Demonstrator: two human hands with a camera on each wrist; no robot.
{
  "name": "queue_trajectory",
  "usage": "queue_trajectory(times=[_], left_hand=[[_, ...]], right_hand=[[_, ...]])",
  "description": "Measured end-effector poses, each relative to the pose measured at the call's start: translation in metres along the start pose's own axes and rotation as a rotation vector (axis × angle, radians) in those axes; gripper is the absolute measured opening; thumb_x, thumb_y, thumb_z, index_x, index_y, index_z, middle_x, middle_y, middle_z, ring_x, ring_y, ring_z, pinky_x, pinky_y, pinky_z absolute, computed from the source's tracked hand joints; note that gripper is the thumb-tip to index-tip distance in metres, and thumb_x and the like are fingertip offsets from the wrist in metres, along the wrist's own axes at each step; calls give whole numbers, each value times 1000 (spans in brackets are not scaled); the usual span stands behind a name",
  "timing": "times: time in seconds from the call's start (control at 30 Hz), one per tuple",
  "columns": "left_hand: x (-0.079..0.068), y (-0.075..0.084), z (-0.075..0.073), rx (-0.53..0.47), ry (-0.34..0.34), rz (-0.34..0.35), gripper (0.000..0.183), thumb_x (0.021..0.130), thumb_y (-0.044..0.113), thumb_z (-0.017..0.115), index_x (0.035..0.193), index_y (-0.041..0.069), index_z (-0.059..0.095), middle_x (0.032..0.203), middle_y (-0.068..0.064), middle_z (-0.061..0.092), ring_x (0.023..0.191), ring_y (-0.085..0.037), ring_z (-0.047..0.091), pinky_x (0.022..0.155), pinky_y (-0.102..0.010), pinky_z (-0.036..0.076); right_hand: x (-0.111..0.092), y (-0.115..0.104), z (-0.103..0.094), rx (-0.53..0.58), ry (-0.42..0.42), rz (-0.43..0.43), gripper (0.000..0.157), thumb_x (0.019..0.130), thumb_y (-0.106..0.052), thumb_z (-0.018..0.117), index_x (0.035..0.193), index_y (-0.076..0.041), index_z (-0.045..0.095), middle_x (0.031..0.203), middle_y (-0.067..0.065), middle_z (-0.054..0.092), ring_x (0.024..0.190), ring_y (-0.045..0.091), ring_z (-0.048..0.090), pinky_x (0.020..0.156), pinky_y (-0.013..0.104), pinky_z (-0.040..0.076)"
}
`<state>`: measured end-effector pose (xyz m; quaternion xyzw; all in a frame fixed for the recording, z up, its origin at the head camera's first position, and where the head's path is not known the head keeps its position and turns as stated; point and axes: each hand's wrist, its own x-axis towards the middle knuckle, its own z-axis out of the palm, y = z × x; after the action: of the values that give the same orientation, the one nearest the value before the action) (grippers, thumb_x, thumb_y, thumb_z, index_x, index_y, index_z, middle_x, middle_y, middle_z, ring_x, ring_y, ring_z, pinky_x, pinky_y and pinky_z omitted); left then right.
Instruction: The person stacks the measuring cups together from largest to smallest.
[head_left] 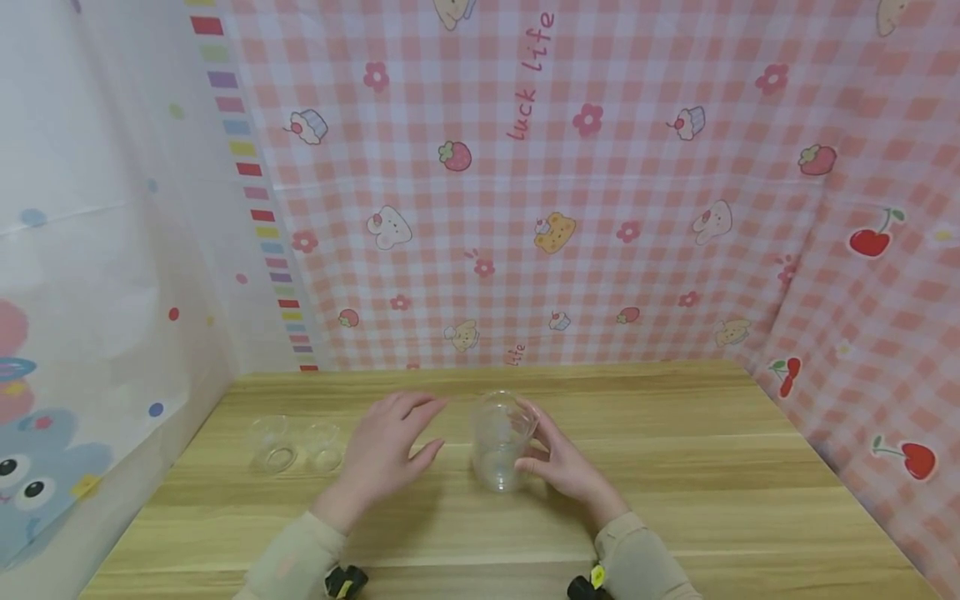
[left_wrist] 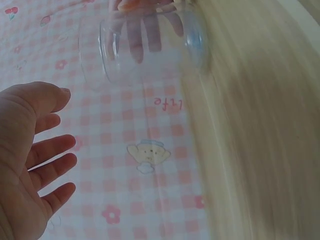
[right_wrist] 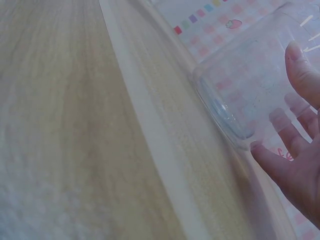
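A tall clear plastic cup (head_left: 495,446) stands upright over the middle of the table, its wider rim at the top. My right hand (head_left: 564,467) holds it from the right side; in the right wrist view the thumb lies on one side of the cup (right_wrist: 240,75) and the fingers show through its wall. To the left of the cup, apart from it, my left hand (head_left: 386,446) is raised with nothing in it. Its fingers (left_wrist: 52,150) are spread and slightly bent, with a gap to the cup (left_wrist: 145,70).
Two smaller clear cups, a left one (head_left: 276,454) and a right one (head_left: 326,454), stand on the wooden table (head_left: 720,500) left of my left hand. A pink checked cloth (head_left: 525,200) hangs along the back edge, with more printed cloth at both sides.
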<state>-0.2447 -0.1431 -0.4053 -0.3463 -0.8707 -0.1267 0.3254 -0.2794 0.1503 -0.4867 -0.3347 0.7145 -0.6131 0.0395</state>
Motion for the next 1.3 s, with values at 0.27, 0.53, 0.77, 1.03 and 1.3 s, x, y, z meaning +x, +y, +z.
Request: queue_trajectory(times=[0.27,0.53,0.77,1.03,1.3], left_hand=[[-11,-7,-4,15,-1,-14,51,78,23,82,124,6,67,113,-10,66,107,-32,60,94,-51,48],[-20,-15,-7,19,11,-56,47,77,22,84,119,5,69,112,-12,68,104,-32,62,91,-52,49],[-27,-24,-13,32,32,-70,47,75,19,85,117,4,69,111,-13,68,103,-34,62,87,-54,51],[-36,-34,-23,49,-19,-93,49,76,19,84,120,5,68,112,-13,67,103,-34,62,86,-53,52],[-45,-43,-40,40,-5,-103,48,75,15,84,118,2,68,110,-16,67,102,-37,61,84,-54,51]], right_hand=[[1,0,0,-2,3,9,91,86,7,69,158,-9,15,154,28,30,139,46,30,106,54,39],[2,2,0,-11,1,0,91,86,6,68,158,-10,15,154,28,30,139,46,31,106,53,39],[2,1,0,-9,-2,-10,90,87,7,68,158,-9,15,153,28,30,139,46,31,106,53,40],[1,0,0,-14,4,-7,90,86,8,68,157,-8,15,153,29,30,139,46,31,106,53,39],[1,0,1,2,5,-15,91,85,8,68,157,-8,15,153,29,30,139,46,31,106,54,40]])
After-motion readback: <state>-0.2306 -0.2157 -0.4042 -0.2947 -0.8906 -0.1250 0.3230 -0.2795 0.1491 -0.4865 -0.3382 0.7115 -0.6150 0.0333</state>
